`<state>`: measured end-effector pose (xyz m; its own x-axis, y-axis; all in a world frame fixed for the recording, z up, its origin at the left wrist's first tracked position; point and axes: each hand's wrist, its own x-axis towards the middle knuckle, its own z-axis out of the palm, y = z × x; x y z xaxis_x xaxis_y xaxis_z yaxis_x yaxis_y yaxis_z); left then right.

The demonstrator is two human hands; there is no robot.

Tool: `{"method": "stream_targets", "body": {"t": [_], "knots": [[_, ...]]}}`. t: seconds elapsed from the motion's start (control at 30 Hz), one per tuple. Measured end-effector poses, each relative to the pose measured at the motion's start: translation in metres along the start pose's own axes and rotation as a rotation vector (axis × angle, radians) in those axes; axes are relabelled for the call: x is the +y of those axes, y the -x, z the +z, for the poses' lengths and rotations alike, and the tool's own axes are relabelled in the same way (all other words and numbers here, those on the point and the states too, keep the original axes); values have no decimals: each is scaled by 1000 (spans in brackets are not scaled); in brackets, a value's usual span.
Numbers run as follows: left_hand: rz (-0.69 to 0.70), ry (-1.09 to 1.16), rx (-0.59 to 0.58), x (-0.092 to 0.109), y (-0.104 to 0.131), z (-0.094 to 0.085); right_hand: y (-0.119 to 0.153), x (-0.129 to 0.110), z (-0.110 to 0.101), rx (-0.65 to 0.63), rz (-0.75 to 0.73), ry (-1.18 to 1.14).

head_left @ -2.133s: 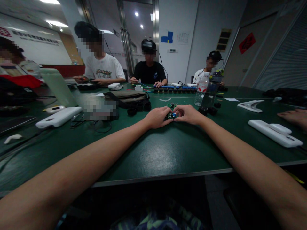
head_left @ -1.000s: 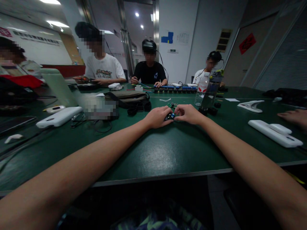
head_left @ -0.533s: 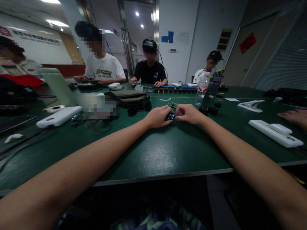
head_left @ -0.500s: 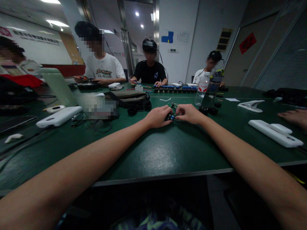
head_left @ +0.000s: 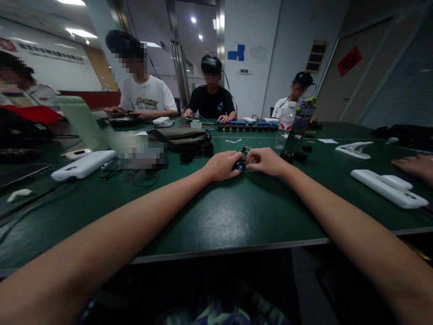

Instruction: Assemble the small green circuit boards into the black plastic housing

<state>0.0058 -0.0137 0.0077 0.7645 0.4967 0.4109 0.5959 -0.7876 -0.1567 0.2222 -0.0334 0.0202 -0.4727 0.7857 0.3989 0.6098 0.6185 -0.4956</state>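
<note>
Dim meeting room, green table [head_left: 216, 212] running wide in front of you, glossy patch of light near your edge. Your forearms reach in from both sides and your hands meet near mid-table, close together with a narrow gap between them. Left hand [head_left: 222, 165]: thumb and fingers closed around a small dark part with blue on it [head_left: 240, 167], mostly hidden by your grip. Right hand [head_left: 265, 161]: fingers curled in just beside that part; can't tell whether they pinch anything. Just beyond your hands lies a small cluster of green circuit pieces [head_left: 242, 148], details too small to read.

Left of your hands: khaki bag [head_left: 181, 136] with a dark strap, small black pieces [head_left: 191, 155] in front of it, white oblong device [head_left: 84, 165], pale green bottle [head_left: 83, 122] leaning in view. To your right: clear water bottle [head_left: 285, 128] with a red label, dark tumbler [head_left: 299, 133] next to it, white angled stand [head_left: 353, 150], second white device [head_left: 389, 188] nearer you. Another person's hand [head_left: 414, 164] rests at the right edge.

Across from you: person in a black shirt [head_left: 211, 103] behind a row of blue and black parts [head_left: 250, 127], person in a printed white shirt [head_left: 149, 95] to the left.
</note>
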Motion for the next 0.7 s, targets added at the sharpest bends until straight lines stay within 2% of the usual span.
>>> {"method": "stream_targets", "body": {"t": [0.37,0.5,0.7], "knots": [[11,-11,-7,-1,2,-1,-1,-3,12,24,10,-70],[-19,-11,-16,0,1,0,-1,-3,9,25,52,-148],[-108,0,-90,0,0,2,0,0,3,58,105,-275]]}}
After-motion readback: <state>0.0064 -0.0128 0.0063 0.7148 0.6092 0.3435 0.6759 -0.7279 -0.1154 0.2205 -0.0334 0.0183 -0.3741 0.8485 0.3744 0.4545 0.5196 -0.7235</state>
